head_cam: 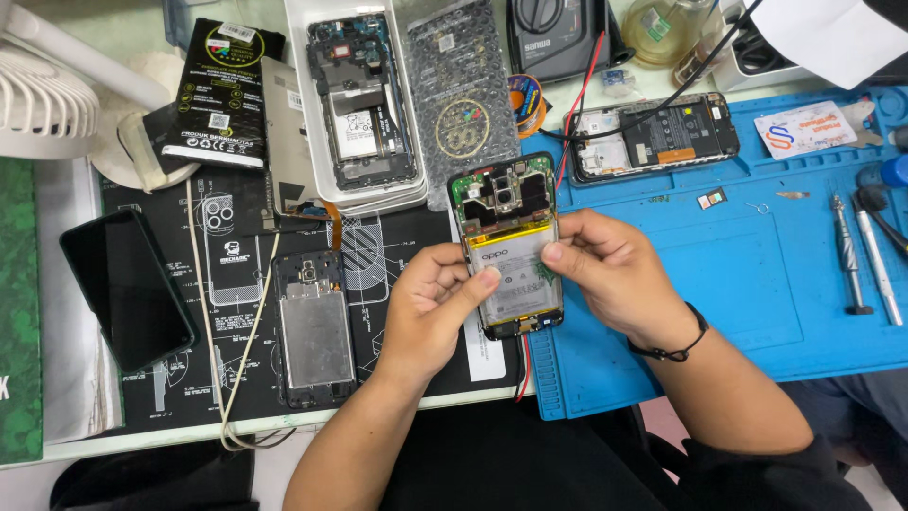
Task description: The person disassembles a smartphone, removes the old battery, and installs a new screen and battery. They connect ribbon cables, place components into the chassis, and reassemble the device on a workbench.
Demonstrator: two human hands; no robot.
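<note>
I hold an opened smartphone (509, 213) with its back cover off, above the table's middle. Its green circuit board and white battery (515, 284) show. My left hand (430, 303) grips the phone's left edge, thumb resting on the battery. My right hand (610, 270), with a black band on the wrist, grips the right edge, thumb also on the battery. The phone's lower edge sits over the seam between the black mat (189, 378) and the blue mat (757, 284).
A bare phone frame (314, 331) and a dark phone (128, 289) lie at left. A white tray (301, 114) holds another opened phone. A further opened phone (653, 137) with red and black leads, and screwdrivers (865, 260), lie on the blue mat. A white fan (43, 99) stands far left.
</note>
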